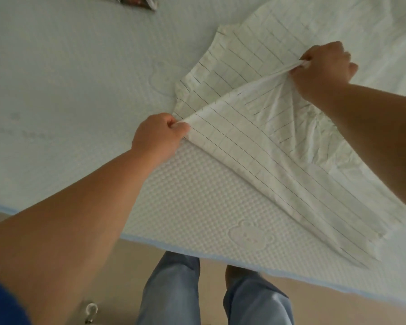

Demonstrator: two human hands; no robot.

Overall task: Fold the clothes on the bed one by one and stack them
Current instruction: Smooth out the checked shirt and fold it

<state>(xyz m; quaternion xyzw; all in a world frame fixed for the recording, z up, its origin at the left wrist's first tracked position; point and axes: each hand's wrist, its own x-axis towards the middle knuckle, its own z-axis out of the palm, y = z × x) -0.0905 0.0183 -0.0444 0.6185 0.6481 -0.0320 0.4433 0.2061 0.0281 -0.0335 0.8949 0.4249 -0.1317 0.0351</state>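
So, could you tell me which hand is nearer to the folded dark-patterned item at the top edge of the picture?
The left hand. It grips the striped garment below the folded item, slightly to the right. The right hand grips the garment's other end, much further right.

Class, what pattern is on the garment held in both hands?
The white garment has thin dark grid lines, seen in the head view.

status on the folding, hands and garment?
Left hand and right hand each have a grip on the white lined garment, holding a fold stretched between them above the bed. Patterned item far off, nothing in the way.
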